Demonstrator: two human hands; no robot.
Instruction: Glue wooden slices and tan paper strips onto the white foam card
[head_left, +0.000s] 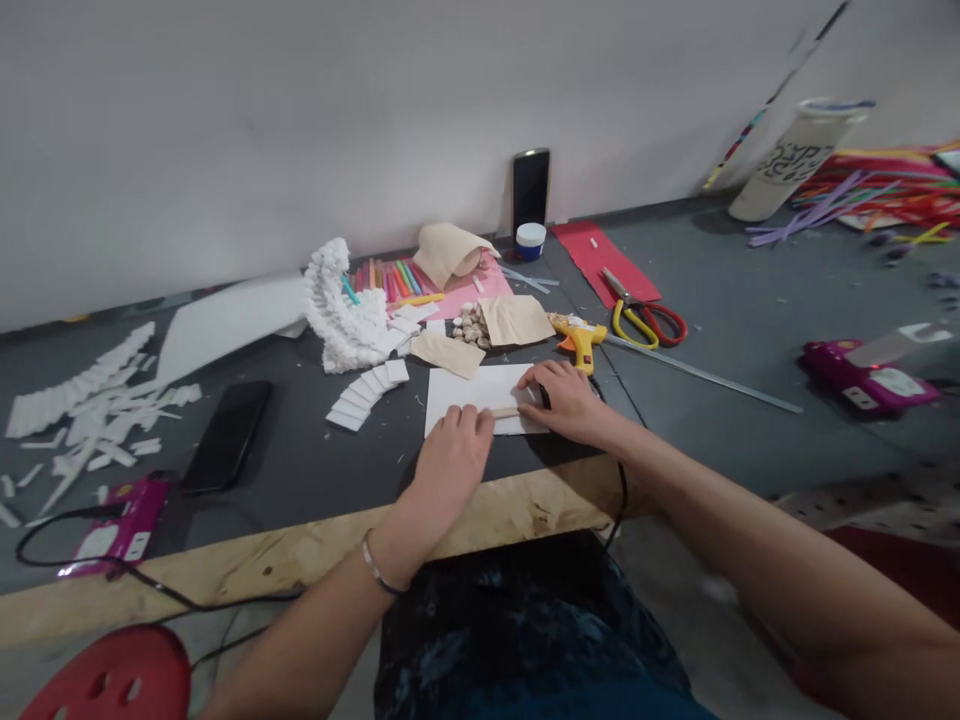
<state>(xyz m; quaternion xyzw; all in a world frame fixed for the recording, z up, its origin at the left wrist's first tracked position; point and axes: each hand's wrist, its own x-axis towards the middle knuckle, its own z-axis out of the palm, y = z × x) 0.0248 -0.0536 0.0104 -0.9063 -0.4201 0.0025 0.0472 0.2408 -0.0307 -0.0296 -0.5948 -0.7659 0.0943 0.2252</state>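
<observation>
White card point(469, 398), wooden stick point(506, 412) — hands point(450, 465) point(562, 402) pressing

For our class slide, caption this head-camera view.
Left hand and right hand hold a wooden stick on white card beside a yellow glue gun.

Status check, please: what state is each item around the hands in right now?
left hand: pressing on white card
right hand: on card, beside stick
wooden stick: lying on card
glue gun: lying down, unheld
scissors: lying down, blades closed
jar: lid on
phone: leaning on wall, screen dark

Black lettering on the white container point(796, 158) is too blurred to read.
</observation>
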